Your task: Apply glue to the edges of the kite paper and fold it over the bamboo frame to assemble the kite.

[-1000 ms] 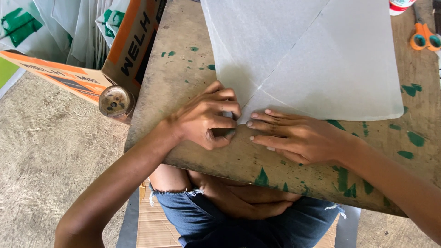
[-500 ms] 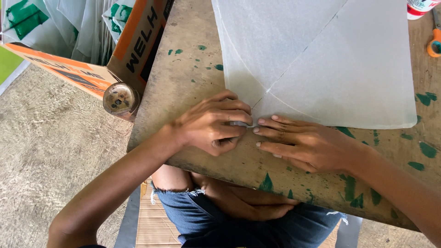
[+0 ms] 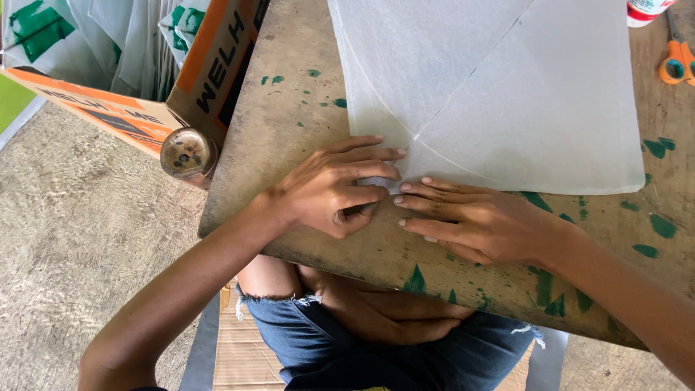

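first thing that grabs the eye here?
The big translucent white paper sheet with thin crossed ribs, spread over the upper middle of the green-spotted wooden board. At its near corner both hands meet: the left hand pinches the paper's tip while the right hand lies flat beside it. Orange-handled scissors sit at the board's far right edge, and an orange cardboard box stands at the left.

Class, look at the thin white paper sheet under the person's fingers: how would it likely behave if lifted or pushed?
The white paper sheet looks translucent, so it is probably very light and floppy. Both the left hand and right hand pin its corner, suggesting it slides easily on the wooden board. It likely tears readily.
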